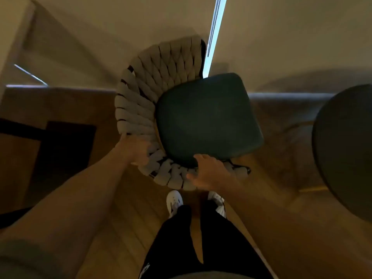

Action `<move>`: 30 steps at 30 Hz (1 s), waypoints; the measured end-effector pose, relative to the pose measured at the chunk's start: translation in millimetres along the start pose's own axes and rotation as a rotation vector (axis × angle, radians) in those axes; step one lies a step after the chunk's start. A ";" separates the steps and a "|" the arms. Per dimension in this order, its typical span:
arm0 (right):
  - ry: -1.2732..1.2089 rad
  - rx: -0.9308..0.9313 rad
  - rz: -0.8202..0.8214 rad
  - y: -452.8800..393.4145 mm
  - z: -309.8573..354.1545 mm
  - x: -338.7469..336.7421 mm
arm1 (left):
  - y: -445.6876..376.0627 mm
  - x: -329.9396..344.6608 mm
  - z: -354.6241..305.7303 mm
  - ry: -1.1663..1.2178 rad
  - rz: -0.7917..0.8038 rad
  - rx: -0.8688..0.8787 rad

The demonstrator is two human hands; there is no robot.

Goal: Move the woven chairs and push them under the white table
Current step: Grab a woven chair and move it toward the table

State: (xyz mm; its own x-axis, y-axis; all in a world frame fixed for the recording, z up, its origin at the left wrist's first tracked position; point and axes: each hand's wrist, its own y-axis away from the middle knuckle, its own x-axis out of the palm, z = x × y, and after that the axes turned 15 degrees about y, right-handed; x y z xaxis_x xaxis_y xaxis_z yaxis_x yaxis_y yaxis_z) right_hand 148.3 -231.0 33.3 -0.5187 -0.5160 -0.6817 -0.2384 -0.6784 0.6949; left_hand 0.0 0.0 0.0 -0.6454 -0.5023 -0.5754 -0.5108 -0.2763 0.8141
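Woven chair (153, 101) seen from above, directly in front of the person on the wooden floor (124, 222). Its curved woven back wraps the left and near sides of the dark seat cushion (207, 119), so the open front of the seat faces away and to the right. The left hand (138, 151) grips the woven rim at the near-left corner; the right hand (209, 174) curls over the rim at the near edge, thumb toward the cushion. Both hands are equally close to the chair. The white desk cannot be identified with certainty in this blurred view; a dark round object (346, 150) stands well apart at right. Judged step: carrying or steering the chair, front edge leading
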 end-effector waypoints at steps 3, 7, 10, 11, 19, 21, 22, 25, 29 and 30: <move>0.056 -0.029 0.088 -10.4 7.8 23.8 | -6.0 5.1 4.3 -0.264 0.115 -0.058; 0.202 -0.087 0.155 -19.2 15.5 54.5 | -9.8 12.2 5.1 -0.429 0.072 0.004; 0.306 -0.083 0.133 -25.8 22.0 64.2 | -12.5 16.6 10.1 -0.441 0.006 0.064; 0.334 -0.068 0.120 -28.1 23.3 66.2 | -11.6 17.6 11.0 -0.443 -0.032 0.099; 0.455 -0.051 0.203 -20.2 3.2 48.2 | -6.4 26.9 -4.9 -0.389 -0.079 0.123; 0.471 -0.053 0.228 -13.3 -13.6 45.9 | -3.4 37.6 -23.2 -0.328 -0.074 0.108; 0.468 -0.051 0.234 -10.1 -24.6 46.4 | -1.3 42.1 -34.1 -0.291 -0.068 0.103; 0.493 -0.048 0.219 -4.4 -63.2 53.5 | 7.3 50.5 -72.9 -0.165 -0.064 0.091; 0.636 -0.037 0.175 2.0 -114.3 54.7 | 20.3 59.5 -132.6 0.010 -0.039 0.019; 0.676 -0.027 0.170 4.1 -125.8 53.1 | 20.5 62.6 -146.8 0.045 -0.031 -0.005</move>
State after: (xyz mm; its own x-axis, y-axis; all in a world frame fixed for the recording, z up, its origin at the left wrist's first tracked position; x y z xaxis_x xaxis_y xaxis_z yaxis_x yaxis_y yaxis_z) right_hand 223.1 -327.0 -28.8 0.0803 -0.8226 -0.5628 -0.1746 -0.5676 0.8046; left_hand 32.5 -157.4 -7.8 -0.6028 -0.5301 -0.5963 -0.5271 -0.2965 0.7964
